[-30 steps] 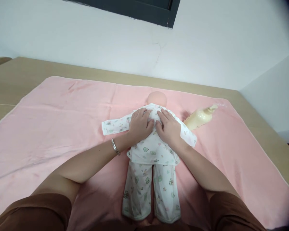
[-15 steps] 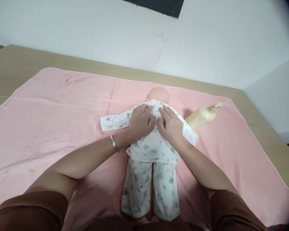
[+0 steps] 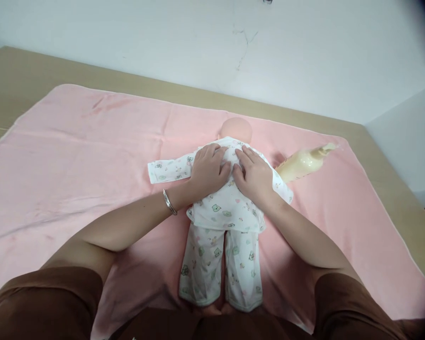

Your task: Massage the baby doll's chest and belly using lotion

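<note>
Left hand [image 3: 209, 171]: our grip spreads flat, empty, on the doll's [image 3: 228, 212] back
Right hand [image 3: 254, 177]: we spread it likewise
Bottle [image 3: 301, 164]: right of the doll

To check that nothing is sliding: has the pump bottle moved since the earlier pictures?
No, not visibly. The pump bottle keeps its place against the far right corner of the pink cloth; only the whole view has shifted.

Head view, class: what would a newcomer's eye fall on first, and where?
Probably the doll, dressed in patterned white, lying mid-picture with the left hand and right hand resting on its upper body. Next come the broad pink cloth beneath it and the cream bottle, right of the doll in the picture. A silvery bracelet circles the left wrist.
</note>
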The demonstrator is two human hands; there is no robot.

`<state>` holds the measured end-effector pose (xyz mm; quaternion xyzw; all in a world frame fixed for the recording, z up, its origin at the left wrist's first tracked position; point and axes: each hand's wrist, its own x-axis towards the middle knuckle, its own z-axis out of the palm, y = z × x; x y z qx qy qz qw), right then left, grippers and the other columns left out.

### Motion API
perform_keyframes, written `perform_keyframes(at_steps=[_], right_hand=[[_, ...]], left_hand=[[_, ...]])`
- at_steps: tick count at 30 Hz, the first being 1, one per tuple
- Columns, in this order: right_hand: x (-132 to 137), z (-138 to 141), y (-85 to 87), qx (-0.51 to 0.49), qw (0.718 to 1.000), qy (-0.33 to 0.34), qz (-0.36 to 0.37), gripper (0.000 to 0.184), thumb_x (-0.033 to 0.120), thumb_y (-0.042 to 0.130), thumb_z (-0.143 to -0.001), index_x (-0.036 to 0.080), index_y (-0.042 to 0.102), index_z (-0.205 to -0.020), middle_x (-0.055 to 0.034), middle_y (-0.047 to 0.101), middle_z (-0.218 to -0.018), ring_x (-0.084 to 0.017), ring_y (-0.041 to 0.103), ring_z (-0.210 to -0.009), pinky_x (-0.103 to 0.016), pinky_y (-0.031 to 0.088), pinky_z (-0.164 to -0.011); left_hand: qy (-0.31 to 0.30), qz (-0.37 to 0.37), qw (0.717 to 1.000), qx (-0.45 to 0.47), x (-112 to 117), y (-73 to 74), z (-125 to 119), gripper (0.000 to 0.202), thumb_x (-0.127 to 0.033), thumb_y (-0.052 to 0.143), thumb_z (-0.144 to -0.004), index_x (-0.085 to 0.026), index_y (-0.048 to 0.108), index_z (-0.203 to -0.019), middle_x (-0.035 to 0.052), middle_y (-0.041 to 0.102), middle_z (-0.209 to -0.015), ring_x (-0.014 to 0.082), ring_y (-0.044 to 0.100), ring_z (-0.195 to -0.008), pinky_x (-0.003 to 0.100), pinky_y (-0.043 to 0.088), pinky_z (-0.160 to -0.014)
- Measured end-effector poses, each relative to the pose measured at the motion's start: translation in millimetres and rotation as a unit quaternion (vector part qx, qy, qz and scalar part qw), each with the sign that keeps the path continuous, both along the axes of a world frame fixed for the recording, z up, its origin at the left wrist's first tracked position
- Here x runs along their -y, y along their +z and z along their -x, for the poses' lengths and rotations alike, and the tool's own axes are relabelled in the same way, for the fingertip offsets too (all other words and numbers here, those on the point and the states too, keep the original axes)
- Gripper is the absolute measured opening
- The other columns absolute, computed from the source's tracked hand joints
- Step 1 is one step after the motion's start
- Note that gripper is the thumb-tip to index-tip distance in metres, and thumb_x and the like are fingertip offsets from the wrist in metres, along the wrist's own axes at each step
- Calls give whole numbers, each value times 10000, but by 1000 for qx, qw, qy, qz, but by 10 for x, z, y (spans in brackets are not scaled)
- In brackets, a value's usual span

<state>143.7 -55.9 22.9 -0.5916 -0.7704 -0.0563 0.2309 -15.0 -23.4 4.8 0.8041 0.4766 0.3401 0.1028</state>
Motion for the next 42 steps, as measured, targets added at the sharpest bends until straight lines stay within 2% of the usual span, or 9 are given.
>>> perform_keyframes(at_steps=[9,18,22,25,28,31,34,39,42], right_hand=[[-38,-40,-38,-23,999,24,9,459,308,401,-927,154,535,-1338,-127,500,-1454,-289,408,-1391,-524,339,-1140],[-42,-39,-77,-36,998,16,45,565,323,392,-930,112,385,-1454,-150,374,-1540,-307,283,-1460,-570,256,-1175],[1,-22,-94,-34,999,-11,14,541,338,415,-933,89,444,-1413,-184,435,-1494,-317,374,-1415,-556,335,-1146],[45,-29,-142,-29,999,-20,-30,458,339,422,-946,120,554,-1326,-159,561,-1391,-289,495,-1333,-487,430,-1100],[82,-46,-195,-18,998,-1,-67,369,333,422,-957,184,646,-1209,-99,664,-1267,-257,572,-1260,-433,493,-1048],[100,-48,-204,-10,996,6,-85,340,335,430,-960,197,674,-1153,-86,685,-1230,-242,596,-1232,-399,516,-1019],[79,-36,-157,-10,997,-1,-73,386,328,419,-961,169,617,-1251,-105,631,-1317,-240,549,-1286,-416,478,-1064],[-4,-48,-80,18,999,31,-3,508,325,378,-958,94,461,-1402,-173,452,-1484,-297,393,-1407,-547,362,-1136],[-10,-60,-94,27,998,44,-19,477,301,368,-967,77,502,-1366,-180,481,-1460,-287,407,-1398,-518,364,-1147]], left_hand=[[-2,-8,1000,4,-3,-22,12,407,-311,441,-898,-159,557,-1257,125,562,-1265,271,497,-1187,464,377,-1061],[-54,-68,994,63,-8,-110,44,313,-290,407,-956,-208,610,-1179,90,623,-1216,224,530,-1203,439,402,-1069],[-36,-73,994,75,6,-128,38,273,-301,444,-940,-220,638,-1114,88,635,-1152,231,557,-1147,453,438,-1030],[-3,-67,995,76,22,-114,30,280,-314,468,-917,-205,640,-1109,100,628,-1146,243,561,-1126,460,449,-1015],[11,-42,997,64,20,-98,28,351,-303,473,-901,-187,593,-1209,114,592,-1259,259,520,-1209,473,412,-1066],[-11,-31,998,51,-7,-101,30,425,-288,457,-904,-176,526,-1309,119,534,-1383,267,462,-1305,488,355,-1124],[-33,-53,996,57,-31,-116,34,396,-281,445,-916,-180,551,-1284,111,569,-1358,253,485,-1296,480,360,-1128],[-33,-95,992,74,-21,-143,39,294,-289,473,-912,-209,638,-1140,90,654,-1216,238,561,-1202,463,432,-1067],[-22,-111,990,78,-13,-161,40,260,-303,489,-909,-213,662,-1079,85,669,-1147,232,584,-1145,443,460,-1028]])
